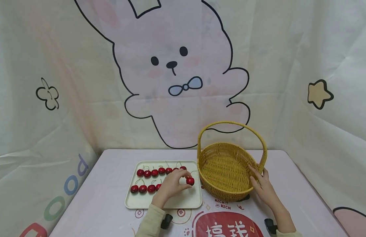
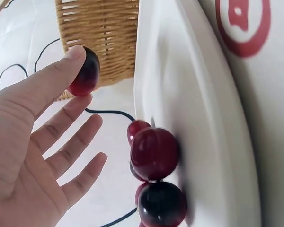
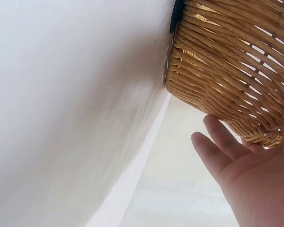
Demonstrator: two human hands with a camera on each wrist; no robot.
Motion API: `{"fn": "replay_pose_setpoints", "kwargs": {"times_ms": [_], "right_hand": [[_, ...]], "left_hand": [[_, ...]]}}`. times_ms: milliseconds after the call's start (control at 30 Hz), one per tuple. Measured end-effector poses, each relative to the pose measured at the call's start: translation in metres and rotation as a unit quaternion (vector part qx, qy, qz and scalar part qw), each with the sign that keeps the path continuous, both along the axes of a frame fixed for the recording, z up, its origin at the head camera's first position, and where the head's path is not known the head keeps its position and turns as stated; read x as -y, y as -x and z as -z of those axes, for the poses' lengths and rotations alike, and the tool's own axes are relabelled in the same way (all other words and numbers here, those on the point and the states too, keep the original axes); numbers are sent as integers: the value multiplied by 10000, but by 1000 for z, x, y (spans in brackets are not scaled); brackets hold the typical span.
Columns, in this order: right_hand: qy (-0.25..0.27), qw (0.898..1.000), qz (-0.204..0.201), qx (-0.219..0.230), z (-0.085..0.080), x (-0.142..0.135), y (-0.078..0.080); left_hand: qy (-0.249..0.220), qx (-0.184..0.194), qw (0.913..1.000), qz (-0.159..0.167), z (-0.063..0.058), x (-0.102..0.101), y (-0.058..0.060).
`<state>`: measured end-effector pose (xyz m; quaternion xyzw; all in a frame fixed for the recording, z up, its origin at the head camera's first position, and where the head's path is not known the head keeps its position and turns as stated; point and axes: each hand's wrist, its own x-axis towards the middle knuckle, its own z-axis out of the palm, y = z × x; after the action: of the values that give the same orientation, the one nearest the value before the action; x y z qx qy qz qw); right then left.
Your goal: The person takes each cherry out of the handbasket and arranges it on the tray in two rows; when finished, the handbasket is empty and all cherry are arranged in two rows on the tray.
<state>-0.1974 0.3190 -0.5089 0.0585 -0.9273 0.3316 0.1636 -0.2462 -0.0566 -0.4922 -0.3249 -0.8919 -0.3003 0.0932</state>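
My left hand (image 1: 172, 185) pinches one dark red cherry (image 1: 190, 181) between thumb and fingertips, over the right end of a cream tray (image 1: 185, 200). In the left wrist view that cherry (image 2: 85, 73) sits between thumb tip and index finger, with the other fingers spread. Two rows of cherries (image 1: 142, 189) lie on the tray, several with stems; my left hand hides part of the rows. A yellow wicker basket (image 1: 224, 171) with a tall handle stands right of the tray. My right hand (image 1: 263, 187) holds its right rim, fingers around the outside (image 3: 217, 142).
Under the basket's front edge shows a small dark piece (image 1: 244, 198). The white table (image 1: 94, 197) has a red printed design (image 1: 227, 227) at its front. A curtain with a cartoon rabbit (image 1: 171, 108) hangs close behind, and further curtains flank both sides.
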Motion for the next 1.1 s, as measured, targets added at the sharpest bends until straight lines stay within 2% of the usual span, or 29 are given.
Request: {"fn": "replay_pose_setpoints", "kwargs": {"times_ms": [167,467,633,1100], "right_hand": [[-24,10000,23,42,0,0,0],[-17,10000,2,33,-1,1,-1],[4,10000,5,23,-2,1,-2],[-5,10000,-39,-51,-1,0,-1]], "left_hand": [[85,223,9996,-162,2,7,1],[246,235,9992,-203,15,13,5],[353,299,9986,-256,17,14,6],[753,101,9962,-436,23,15,8]]}}
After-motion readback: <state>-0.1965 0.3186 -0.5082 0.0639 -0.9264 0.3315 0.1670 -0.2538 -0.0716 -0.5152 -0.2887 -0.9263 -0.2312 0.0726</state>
